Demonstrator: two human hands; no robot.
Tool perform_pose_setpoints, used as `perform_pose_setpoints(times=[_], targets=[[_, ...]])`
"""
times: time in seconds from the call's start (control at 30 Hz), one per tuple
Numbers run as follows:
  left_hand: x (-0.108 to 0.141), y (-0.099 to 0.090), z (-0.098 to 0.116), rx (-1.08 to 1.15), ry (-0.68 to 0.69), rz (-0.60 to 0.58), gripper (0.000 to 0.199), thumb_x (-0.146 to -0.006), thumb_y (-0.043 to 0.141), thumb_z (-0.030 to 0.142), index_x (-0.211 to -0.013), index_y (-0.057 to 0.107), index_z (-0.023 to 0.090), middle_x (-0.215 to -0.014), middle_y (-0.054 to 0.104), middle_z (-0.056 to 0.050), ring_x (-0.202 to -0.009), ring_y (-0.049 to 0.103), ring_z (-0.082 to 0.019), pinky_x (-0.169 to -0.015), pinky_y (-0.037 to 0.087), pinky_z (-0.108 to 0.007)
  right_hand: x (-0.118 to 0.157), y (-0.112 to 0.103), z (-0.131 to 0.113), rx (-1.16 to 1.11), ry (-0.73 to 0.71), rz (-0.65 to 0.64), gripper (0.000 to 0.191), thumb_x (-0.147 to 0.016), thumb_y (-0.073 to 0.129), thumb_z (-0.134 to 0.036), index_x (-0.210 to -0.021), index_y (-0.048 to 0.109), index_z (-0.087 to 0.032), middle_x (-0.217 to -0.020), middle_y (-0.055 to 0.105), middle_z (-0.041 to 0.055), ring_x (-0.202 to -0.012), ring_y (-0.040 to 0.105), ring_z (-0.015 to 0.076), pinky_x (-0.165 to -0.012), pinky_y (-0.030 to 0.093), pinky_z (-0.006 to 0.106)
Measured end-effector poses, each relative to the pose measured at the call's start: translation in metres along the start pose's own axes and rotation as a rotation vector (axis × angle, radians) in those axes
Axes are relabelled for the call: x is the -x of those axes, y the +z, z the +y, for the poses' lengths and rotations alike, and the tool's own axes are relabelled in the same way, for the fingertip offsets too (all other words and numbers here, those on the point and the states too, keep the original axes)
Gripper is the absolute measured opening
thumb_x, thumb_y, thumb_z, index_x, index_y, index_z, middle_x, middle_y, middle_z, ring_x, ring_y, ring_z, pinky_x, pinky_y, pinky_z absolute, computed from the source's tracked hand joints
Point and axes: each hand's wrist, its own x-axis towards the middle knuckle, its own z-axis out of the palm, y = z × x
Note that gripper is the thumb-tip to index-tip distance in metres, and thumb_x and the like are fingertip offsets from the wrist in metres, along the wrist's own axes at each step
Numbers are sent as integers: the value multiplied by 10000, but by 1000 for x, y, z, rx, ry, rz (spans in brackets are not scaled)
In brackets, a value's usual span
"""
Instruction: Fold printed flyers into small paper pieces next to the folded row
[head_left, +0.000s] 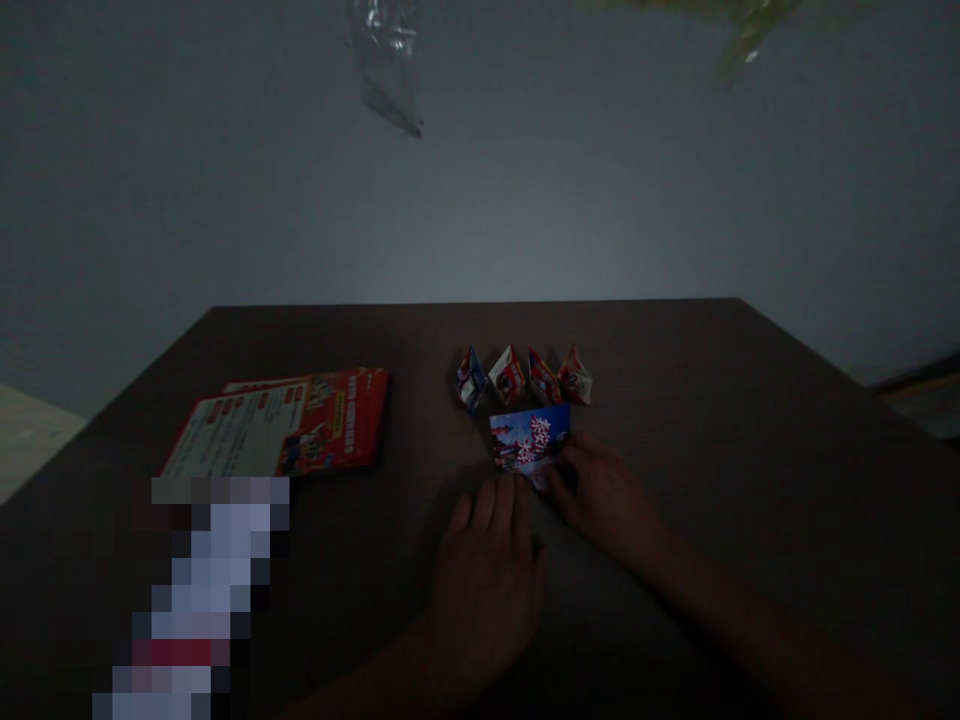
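Note:
A blue printed sheet of paper [529,437] with white and pink characters lies in the middle of the dark table. My right hand [604,490] grips its lower right side, thumb and fingers closed on the edge. Flat beside its lower edge rests my left hand [487,570], fingers stretched forward and close together, fingertips touching or nearly touching the paper. Just beyond the sheet stands a row of several small folded paper pieces, among them a blue one [471,380] at the left end and a red and white one [575,377] at the right end.
A stack of red and white printed cards or booklets [337,420] lies on the left of the table [675,350]. In front of it is a blurred-out pale object [217,570]. Clear plastic [390,70] hangs on the grey wall [562,180] behind. The room is dim.

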Motion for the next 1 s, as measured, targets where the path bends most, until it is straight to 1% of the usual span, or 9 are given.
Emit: perform_pose_setpoints(times=[0.13, 0.27, 0.4, 0.6, 0.73, 1.0], targets=[[-1, -1, -3, 26, 2, -4, 490, -895, 367, 338, -1302, 457, 81, -1365, 461, -157, -1221, 421, -300, -971, 361, -457, 0, 0, 0, -19, 4, 5, 233, -882, 445, -283, -801, 621, -154, -852, 571, 82, -755, 555, 180, -724, 407, 293], [-1, -1, -4, 47, -6, -21, 504, -891, 366, 357, -1306, 450, 83, -1371, 450, -159, -1217, 418, -303, -963, 360, -467, 0, 1, -1, -38, 4, 8, 212, -874, 463, -280, -803, 620, -157, -861, 563, 77, -745, 552, 174, -705, 409, 284], [-1, 0, -4, 53, 1, 1, 498, -892, 367, 353, -1307, 447, 92, -1366, 452, -158, -1219, 411, -302, -961, 355, -469, 0, 1, 0, -45, 11, 23, 210, -872, 466, -279, -786, 617, -162, -844, 555, 69, -727, 548, 170, -689, 409, 282], [-1, 1, -4, 58, -1, 7, 493, -888, 376, 349, -1307, 445, 98, -1354, 461, -157, -1197, 421, -304, -944, 360, -482, -1, 1, 2, -49, 5, 10, 220, -869, 468, -285, -772, 621, -160, -846, 561, 73, -733, 553, 170, -681, 413, 275], [-1, 0, -5, 54, 0, 11, 501, -887, 377, 352, -1310, 442, 93, -1353, 461, -161, -1204, 416, -302, -955, 352, -476, 0, 1, 2, -50, 8, 20, 218, -871, 469, -292, -794, 626, -162, -844, 562, 68, -724, 555, 167, -669, 411, 270], [-2, 0, -5, 50, -10, -1, 498, -890, 359, 364, -1299, 452, 95, -1355, 459, -156, -1204, 414, -303, -956, 341, -475, -1, 0, 2, -58, 10, 10, 230, -879, 456, -295, -800, 628, -164, -853, 562, 67, -735, 560, 168, -699, 416, 275]])
